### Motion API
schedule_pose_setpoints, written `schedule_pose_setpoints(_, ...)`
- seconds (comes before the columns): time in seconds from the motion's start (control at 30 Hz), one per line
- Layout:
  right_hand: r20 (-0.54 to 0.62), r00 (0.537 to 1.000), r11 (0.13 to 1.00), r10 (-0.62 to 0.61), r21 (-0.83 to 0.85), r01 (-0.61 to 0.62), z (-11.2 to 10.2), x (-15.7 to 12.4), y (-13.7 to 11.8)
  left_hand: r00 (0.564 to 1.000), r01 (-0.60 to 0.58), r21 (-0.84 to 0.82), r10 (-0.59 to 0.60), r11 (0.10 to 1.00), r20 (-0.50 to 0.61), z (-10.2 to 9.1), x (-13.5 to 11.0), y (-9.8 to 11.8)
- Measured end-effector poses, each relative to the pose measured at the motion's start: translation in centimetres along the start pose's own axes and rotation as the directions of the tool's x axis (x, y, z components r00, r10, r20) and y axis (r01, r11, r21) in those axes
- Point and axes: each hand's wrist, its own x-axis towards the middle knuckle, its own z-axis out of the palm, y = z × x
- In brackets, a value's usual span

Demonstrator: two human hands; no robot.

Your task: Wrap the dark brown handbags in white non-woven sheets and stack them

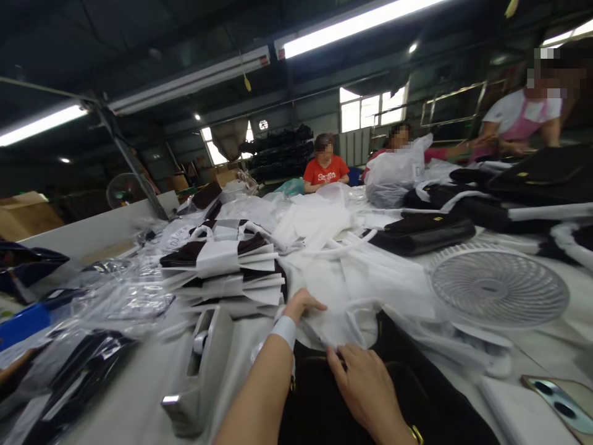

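A black bag (435, 395) lies at the front of the table, its handle end wrapped in thin white material (340, 324). My left hand (302, 303) is just beyond the bag's left edge, against the white wrapping, with one digit stretched to the right; the rest of its fingers are partly hidden. On the bag's top edge, my right hand (364, 377) has its fingers bent over the rim where the white wrap meets it. A small gold-coloured metal piece (293, 384) shows beside my left forearm.
To the left stand a grey tape dispenser (199, 371) and a stack of dark bags with white paper bands (222, 259). On the right are a round fan (498, 287) and a phone (563, 405). Several people sit or stand across the table, including a person in red (325, 170).
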Motion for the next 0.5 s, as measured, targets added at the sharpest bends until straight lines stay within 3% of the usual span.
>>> schedule_pose_setpoints(0.1,0.052,0.992,0.988,0.117,0.097,-0.121,-0.7,0.2,-0.6,0.978,-0.122,-0.076,0.133,0.99,0.159,0.3,-1.4,0.4)
schedule_pose_setpoints(0.2,0.045,0.988,0.979,0.15,0.136,-0.155,-0.6,0.2,-0.7,0.931,-0.217,-0.137,0.247,0.966,0.267,0.3,-3.3,1.4)
schedule_pose_setpoints(0.37,0.068,0.986,0.978,0.154,0.129,-0.161,-0.4,0.1,-0.6,0.834,-0.441,-0.24,0.494,0.865,0.246,-0.3,-6.5,3.7)
schedule_pose_setpoints(0.5,0.086,0.987,0.985,0.132,0.104,-0.141,-0.5,0.2,-0.7,0.783,-0.547,-0.213,0.585,0.81,0.213,0.0,-9.0,5.0)
